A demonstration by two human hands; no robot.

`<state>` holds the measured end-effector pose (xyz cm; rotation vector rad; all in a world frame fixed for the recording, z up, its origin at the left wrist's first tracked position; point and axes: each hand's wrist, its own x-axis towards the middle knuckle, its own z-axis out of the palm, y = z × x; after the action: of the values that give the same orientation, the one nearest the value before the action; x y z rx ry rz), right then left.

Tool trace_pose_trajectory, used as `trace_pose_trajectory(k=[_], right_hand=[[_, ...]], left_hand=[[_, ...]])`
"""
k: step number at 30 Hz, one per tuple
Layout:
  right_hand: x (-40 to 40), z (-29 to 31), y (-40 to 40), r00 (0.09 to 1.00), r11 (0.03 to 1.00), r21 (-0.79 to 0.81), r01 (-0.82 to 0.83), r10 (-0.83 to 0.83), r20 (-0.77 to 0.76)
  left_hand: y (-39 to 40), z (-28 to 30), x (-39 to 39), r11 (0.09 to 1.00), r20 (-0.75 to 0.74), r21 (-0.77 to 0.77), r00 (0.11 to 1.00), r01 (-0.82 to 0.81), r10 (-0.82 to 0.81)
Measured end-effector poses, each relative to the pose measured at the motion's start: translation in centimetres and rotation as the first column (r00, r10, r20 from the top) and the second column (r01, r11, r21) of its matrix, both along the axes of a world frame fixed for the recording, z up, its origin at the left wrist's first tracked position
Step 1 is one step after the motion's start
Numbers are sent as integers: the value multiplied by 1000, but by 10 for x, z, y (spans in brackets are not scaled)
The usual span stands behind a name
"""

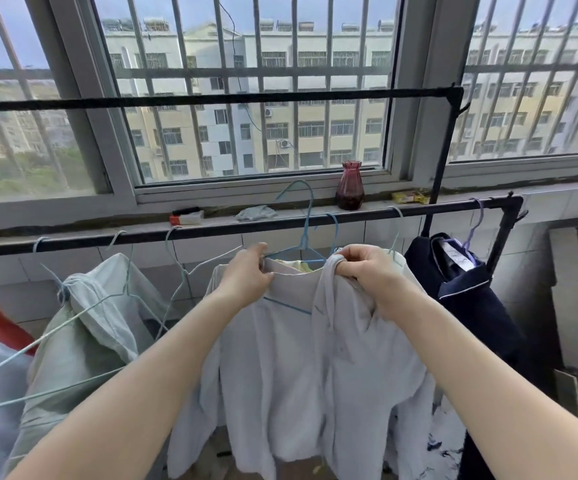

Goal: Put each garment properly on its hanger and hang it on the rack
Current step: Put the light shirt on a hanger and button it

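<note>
Both hands up at the collar of the pale grey top (301,358): left hand (247,271) pinches the neckline w/ the blue hanger (303,237) just above its grip, right hand (367,268) clutches bunched fabric on the other shoulder. Hanger hook pokes up past the rack bar (246,226), not on it. Left of the grip hangs a green garment (83,327), right of it a navy one (467,282).

Both arms outstretched, left hand (247,271) and right hand (367,268) raised (fingers curled, pinching)
</note>
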<state>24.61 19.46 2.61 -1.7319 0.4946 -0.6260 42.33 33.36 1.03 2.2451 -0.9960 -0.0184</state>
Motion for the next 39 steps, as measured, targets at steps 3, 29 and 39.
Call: trace_pose_trajectory(k=[3,29,39], right_hand=[[-5,5,-1,995,995,-4,97,-97,2],[9,-48,-4,992,1000,1,-14,14,-124],[4,-59,-7,953,985,-88,-149,119,-280]], left_hand=[[-8,-4,9,996,2,-57,997,-75,76],[-15,-69,-20,881,-400,-473,887,16,-232],[-26,-95,-53,950,-221,-237,941,204,-257]])
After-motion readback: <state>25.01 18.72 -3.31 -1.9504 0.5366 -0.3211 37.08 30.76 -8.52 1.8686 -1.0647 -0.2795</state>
